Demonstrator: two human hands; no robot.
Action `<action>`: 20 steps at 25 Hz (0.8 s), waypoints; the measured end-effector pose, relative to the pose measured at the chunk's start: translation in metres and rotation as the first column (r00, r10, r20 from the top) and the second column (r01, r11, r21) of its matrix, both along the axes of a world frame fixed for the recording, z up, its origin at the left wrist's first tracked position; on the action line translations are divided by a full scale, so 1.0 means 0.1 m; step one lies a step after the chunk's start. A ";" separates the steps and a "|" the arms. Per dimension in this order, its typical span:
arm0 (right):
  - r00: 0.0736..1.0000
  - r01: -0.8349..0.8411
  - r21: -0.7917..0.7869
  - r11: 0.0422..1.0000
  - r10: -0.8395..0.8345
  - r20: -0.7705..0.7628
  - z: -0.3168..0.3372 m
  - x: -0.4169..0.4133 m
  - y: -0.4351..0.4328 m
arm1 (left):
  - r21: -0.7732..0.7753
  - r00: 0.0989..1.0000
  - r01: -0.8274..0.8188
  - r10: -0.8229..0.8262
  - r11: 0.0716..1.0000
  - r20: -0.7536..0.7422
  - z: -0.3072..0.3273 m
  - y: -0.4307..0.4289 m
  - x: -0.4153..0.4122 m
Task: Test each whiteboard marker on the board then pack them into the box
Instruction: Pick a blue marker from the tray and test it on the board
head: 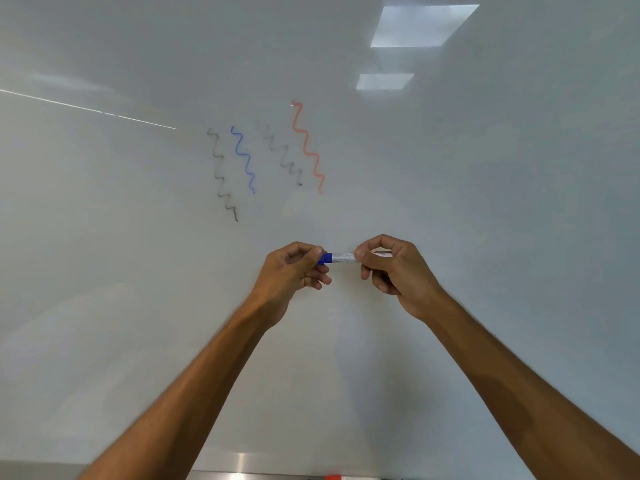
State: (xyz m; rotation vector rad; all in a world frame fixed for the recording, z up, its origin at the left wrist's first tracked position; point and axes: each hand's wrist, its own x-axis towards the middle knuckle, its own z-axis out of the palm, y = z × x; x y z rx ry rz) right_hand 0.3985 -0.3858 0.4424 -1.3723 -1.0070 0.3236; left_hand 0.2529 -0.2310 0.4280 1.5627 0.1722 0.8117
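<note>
A blue whiteboard marker (341,258) with a white barrel lies level between my two hands, in front of the whiteboard (485,202). My left hand (294,271) pinches its blue cap (325,258) with curled fingers. My right hand (394,268) grips the white barrel at the other end. Whether the cap sits fully on the barrel I cannot tell. The board carries several wavy test lines: two grey-black ones (223,174), a blue one (244,159) and a red one (308,147). No box is in view.
A metal tray rail (263,474) runs along the bottom edge of the board, and a red object (333,477) lies on it. Ceiling lights reflect on the board at the upper right (422,26).
</note>
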 end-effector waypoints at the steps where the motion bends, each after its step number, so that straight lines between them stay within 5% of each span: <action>1: 1.000 0.000 -0.007 1.000 0.000 -0.005 -0.02 0.03 -0.04 | -0.003 1.000 0.000 0.000 1.000 -0.001 -0.03 -0.03 0.03; 4: 0.998 0.003 -0.051 0.999 0.000 0.060 -0.10 0.14 -0.19 | 0.006 0.998 -0.059 0.059 0.998 -0.006 -0.12 -0.13 0.11; 11: 0.855 0.215 -0.213 0.953 -0.079 0.512 -0.42 0.23 -0.61 | 0.160 0.992 -0.117 0.122 0.980 -0.023 -0.26 -0.40 0.28; 16: 0.833 0.420 -0.204 0.884 -0.286 0.474 -0.77 0.18 -0.97 | 0.333 0.993 -0.069 0.098 0.941 -0.072 -0.51 -0.65 0.39; 20: 0.803 0.560 -0.243 0.792 -0.446 0.395 -1.11 0.06 -1.42 | 0.598 0.988 -0.080 0.145 0.798 -0.062 -0.87 -0.83 0.47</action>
